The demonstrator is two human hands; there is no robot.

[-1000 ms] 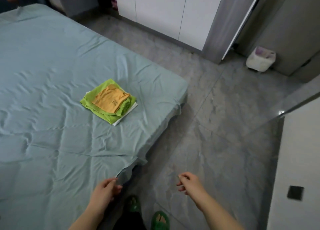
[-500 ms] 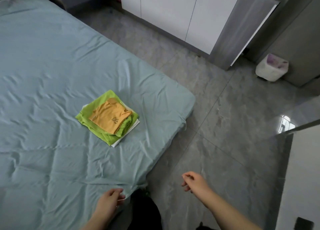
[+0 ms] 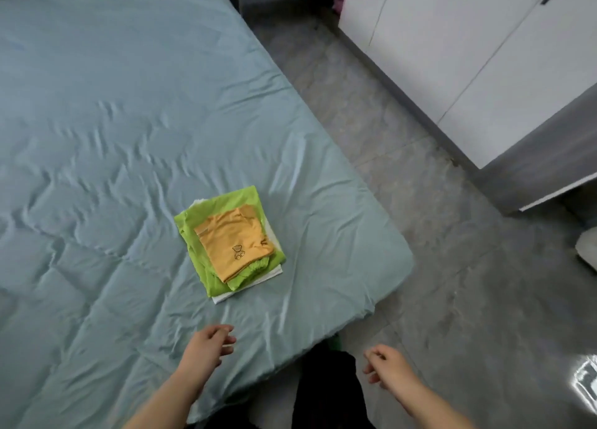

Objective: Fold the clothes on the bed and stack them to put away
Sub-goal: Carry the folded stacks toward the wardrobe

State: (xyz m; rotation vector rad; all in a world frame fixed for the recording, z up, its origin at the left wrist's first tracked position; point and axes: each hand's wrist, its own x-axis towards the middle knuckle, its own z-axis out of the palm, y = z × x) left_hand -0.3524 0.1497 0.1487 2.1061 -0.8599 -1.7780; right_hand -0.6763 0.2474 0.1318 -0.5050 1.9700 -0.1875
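A small folded pile of clothes [image 3: 231, 246], yellow on green on white, sits on the wrinkly blue-green bed sheet [image 3: 97, 138]. The left hand [image 3: 206, 348] and right hand [image 3: 387, 369] hang loose, fingers curled, holding nothing.

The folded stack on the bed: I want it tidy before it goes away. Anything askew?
Slightly. The orange top sits skewed on the green garment, and the white piece pokes out underneath. Nothing spilled or damaged.
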